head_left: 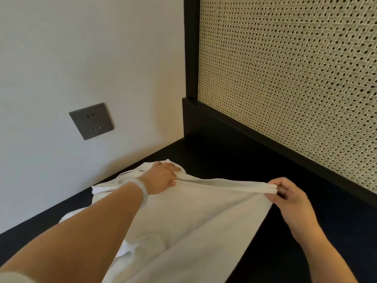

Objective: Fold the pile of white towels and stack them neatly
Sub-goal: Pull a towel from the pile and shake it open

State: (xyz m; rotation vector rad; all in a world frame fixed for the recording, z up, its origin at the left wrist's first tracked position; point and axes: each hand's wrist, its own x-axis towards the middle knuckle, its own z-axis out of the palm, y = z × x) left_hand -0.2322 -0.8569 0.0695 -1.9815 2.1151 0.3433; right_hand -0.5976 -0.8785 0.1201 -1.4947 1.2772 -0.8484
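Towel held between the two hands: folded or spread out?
Spread out: the left hand and right hand pinch the far edge of the white towel, stretched taut between them, the cloth draping toward the camera.

dark tabletop open ahead, wall left, cane panel right

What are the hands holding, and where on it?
Both grip one white towel along its far edge: left hand at the left end, right hand pinching the bunched right corner.
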